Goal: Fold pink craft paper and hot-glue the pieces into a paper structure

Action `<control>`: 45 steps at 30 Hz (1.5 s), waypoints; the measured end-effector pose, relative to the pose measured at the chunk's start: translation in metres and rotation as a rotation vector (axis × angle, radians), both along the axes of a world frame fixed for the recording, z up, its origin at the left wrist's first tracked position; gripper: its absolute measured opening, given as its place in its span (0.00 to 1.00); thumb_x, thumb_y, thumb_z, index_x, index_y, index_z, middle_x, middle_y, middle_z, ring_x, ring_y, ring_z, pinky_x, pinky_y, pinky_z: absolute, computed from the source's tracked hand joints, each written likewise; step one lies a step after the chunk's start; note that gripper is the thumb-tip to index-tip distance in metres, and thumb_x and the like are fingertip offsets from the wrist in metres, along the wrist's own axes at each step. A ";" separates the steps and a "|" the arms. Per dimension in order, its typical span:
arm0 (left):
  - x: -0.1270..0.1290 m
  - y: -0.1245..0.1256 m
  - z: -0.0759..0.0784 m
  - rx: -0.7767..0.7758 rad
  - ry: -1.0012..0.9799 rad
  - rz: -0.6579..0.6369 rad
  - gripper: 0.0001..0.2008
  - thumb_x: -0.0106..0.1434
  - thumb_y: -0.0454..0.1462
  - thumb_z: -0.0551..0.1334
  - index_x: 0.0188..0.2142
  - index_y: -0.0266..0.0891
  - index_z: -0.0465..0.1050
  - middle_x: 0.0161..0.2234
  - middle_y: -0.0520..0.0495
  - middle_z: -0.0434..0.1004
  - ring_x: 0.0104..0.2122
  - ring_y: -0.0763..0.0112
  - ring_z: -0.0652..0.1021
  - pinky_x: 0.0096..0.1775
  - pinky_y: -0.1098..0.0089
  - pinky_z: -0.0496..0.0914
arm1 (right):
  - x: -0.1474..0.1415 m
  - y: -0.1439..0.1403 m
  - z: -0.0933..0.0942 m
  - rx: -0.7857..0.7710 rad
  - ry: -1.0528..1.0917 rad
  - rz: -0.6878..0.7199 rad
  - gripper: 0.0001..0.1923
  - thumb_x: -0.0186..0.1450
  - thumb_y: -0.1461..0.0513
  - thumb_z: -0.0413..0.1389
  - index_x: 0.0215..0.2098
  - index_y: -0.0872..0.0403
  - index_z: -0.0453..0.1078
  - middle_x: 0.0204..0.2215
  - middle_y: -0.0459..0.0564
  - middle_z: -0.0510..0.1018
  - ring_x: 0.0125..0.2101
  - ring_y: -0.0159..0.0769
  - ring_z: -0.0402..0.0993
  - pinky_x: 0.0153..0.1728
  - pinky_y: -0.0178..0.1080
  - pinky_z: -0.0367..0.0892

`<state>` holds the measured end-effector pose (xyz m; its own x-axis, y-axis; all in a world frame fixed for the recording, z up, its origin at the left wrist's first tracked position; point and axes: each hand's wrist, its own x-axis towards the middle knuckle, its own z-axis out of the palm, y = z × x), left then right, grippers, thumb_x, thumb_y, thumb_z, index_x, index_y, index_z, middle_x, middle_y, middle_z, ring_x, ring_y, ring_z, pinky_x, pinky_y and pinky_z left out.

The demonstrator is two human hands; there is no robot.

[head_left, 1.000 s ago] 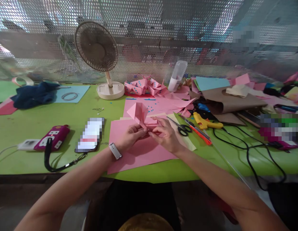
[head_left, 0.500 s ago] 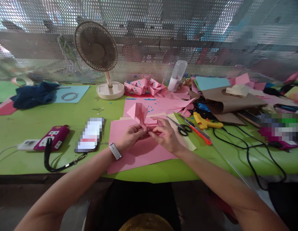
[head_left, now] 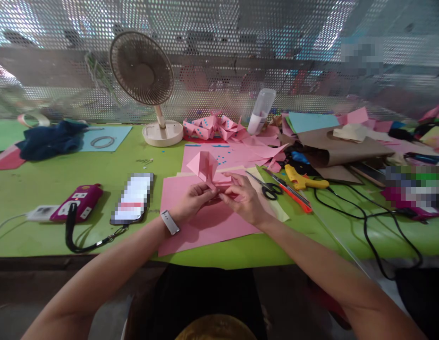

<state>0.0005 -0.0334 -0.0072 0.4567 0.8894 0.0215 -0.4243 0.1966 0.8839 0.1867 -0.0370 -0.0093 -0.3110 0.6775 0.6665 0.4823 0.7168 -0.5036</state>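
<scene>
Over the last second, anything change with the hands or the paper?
No visible change. Both the left hand and right hand stay pinched on the folded pink paper piece above the pink sheet. Scissors, glue gun and phone lie where they were.

**Green worktop, shining mesh behind**

A bright green table runs the full width. Right behind it stands a perforated metal screen, daylight glinting through its holes in white and blue patches. Below the table's front edge, the floor lies dim and brownish.
</scene>
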 end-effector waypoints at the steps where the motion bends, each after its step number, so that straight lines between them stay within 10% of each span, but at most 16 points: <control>1: 0.000 0.000 0.000 0.001 0.006 0.002 0.12 0.53 0.39 0.73 0.31 0.33 0.76 0.34 0.44 0.82 0.36 0.68 0.81 0.46 0.64 0.73 | 0.000 0.000 0.000 -0.006 -0.001 -0.002 0.06 0.63 0.60 0.60 0.27 0.51 0.72 0.51 0.55 0.72 0.54 0.45 0.68 0.54 0.51 0.66; 37: -0.002 0.003 0.000 0.000 -0.016 0.098 0.10 0.55 0.40 0.71 0.33 0.35 0.78 0.32 0.47 0.81 0.33 0.72 0.79 0.45 0.68 0.73 | 0.001 -0.003 0.007 -0.026 0.173 -0.030 0.05 0.63 0.58 0.59 0.37 0.50 0.72 0.56 0.54 0.69 0.57 0.45 0.65 0.58 0.51 0.62; 45: 0.002 0.005 0.001 0.073 -0.046 0.248 0.09 0.55 0.39 0.71 0.33 0.37 0.79 0.32 0.50 0.79 0.36 0.74 0.76 0.45 0.72 0.69 | -0.008 0.001 0.008 -0.749 0.407 0.137 0.20 0.58 0.46 0.62 0.31 0.54 0.69 0.27 0.46 0.76 0.27 0.33 0.72 0.29 0.36 0.69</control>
<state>0.0020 -0.0287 -0.0061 0.2219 0.9694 0.1051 -0.4914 0.0181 0.8707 0.1791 -0.0361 -0.0008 -0.2560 0.9570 0.1365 0.0958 0.1656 -0.9815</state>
